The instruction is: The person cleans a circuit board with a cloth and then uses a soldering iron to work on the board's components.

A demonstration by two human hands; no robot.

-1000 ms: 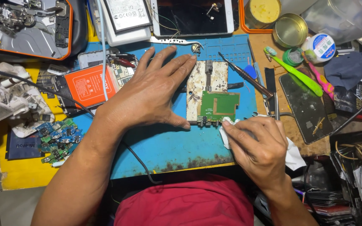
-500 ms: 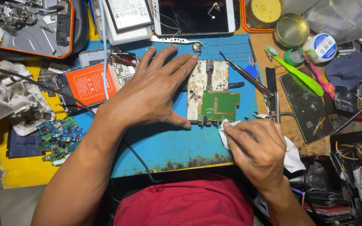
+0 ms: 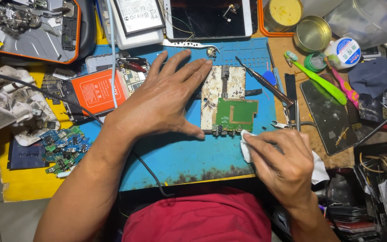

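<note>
A green circuit board [image 3: 236,113] lies on a stained white block [image 3: 216,94] on the blue work mat [image 3: 184,157]. My left hand [image 3: 162,101] rests flat on the mat, fingers spread, its thumb and fingertips against the block's left edge. My right hand [image 3: 283,163] grips a white tissue [image 3: 246,143] and presses its corner at the board's lower right edge, by the row of connectors.
A screwdriver [image 3: 263,85] and tweezers [image 3: 189,44] lie on the mat. An orange battery [image 3: 97,92] and small green boards [image 3: 63,148] sit left. Green toothbrush [image 3: 319,80], dark phone screen [image 3: 330,116], tins [image 3: 312,33] and tape roll [image 3: 346,51] crowd the right.
My right hand with the tissue has shifted slightly along the board's lower edge. My left hand has stayed put on the block.
</note>
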